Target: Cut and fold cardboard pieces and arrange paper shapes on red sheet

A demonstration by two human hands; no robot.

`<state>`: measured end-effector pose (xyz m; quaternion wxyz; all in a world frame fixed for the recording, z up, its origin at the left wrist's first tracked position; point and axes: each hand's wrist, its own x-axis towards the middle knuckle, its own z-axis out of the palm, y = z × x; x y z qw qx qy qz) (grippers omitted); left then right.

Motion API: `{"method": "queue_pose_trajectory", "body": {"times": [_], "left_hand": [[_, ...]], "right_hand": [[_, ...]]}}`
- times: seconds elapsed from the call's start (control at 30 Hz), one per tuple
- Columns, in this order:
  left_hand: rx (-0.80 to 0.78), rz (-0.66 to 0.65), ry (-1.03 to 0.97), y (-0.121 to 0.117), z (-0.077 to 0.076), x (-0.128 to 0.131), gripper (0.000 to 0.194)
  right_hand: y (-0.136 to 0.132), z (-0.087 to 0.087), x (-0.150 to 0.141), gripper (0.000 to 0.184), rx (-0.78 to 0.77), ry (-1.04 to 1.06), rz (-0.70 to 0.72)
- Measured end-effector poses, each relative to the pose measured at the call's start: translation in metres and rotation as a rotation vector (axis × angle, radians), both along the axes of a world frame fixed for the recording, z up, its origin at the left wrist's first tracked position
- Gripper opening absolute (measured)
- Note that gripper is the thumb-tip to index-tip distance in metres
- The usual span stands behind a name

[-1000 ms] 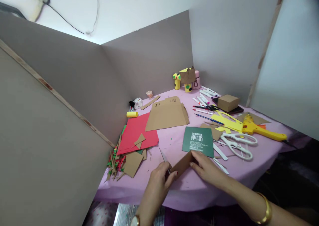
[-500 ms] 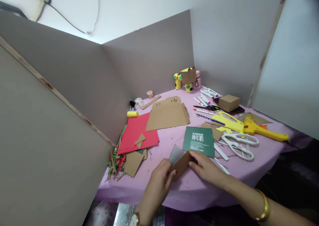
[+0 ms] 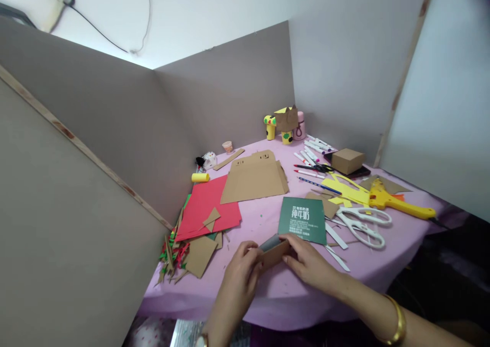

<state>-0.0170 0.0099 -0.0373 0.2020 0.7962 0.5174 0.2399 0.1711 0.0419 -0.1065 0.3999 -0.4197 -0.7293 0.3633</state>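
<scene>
Between my two hands is a small folded piece of cardboard (image 3: 274,256), brown outside with a grey inner face, held just above the near part of the table. The fingers of my left hand (image 3: 243,270) close on its left end. My right hand (image 3: 306,260) pinches the right end, thumb in front and fingers behind. Just beyond my right hand lies a flat green card (image 3: 302,219) with white printed characters. White-handled scissors (image 3: 363,227) and white paper strips (image 3: 337,236) rest to its right.
Red sheets (image 3: 209,199), a large brown cardboard piece (image 3: 254,181) and scraps (image 3: 201,255) spread over the left and middle of the purple-covered table (image 3: 245,222). A yellow glue gun (image 3: 398,202), markers (image 3: 316,145) and a small brown box (image 3: 347,160) lie right. Grey panels (image 3: 229,87) stand behind.
The cardboard piece has tilted, and its grey flap has folded in closer to the brown panel. Both hands have shifted slightly. The whole view has moved a little.
</scene>
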Motion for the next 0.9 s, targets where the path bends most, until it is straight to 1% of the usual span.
{"method": "queue_pose_trajectory", "body": {"times": [0.1,0.13,0.2,0.27,0.33,0.5,0.63,0.7,0.8,0.9], "left_hand": [[0.079,0.161,-0.110,-0.002,-0.020,0.002,0.024],[0.108,0.232,-0.175,-0.003,-0.028,0.003,0.028],[0.123,0.339,-0.344,-0.003,-0.042,0.009,0.044],[0.082,0.378,-0.513,-0.003,-0.051,0.017,0.057],[0.051,0.382,-0.623,-0.003,-0.057,0.024,0.063],[0.020,0.415,-0.719,-0.007,-0.061,0.036,0.059],[0.029,0.494,-0.814,-0.007,-0.058,0.042,0.050],[0.064,0.540,-0.809,-0.006,-0.056,0.045,0.039],[0.120,0.577,-0.794,-0.003,-0.055,0.048,0.020],[0.147,0.582,-0.788,-0.001,-0.058,0.049,0.019]], "right_hand": [[0.000,0.001,0.000,0.035,0.022,-0.007,-0.007],[0.000,0.002,0.000,0.034,0.023,-0.005,-0.008],[0.000,0.004,0.000,0.032,0.014,-0.003,-0.005],[-0.001,0.005,0.000,0.032,0.006,-0.004,0.007],[-0.002,0.003,-0.002,0.038,-0.003,-0.015,0.001],[-0.007,-0.006,-0.008,0.054,-0.027,-0.114,-0.039],[-0.009,-0.010,-0.008,0.057,-0.008,-0.124,-0.023],[-0.010,-0.007,-0.007,0.057,-0.027,-0.071,-0.025],[-0.009,0.003,-0.002,0.052,-0.100,0.044,-0.022],[-0.005,0.015,0.004,0.049,-0.193,0.141,-0.047]]}}
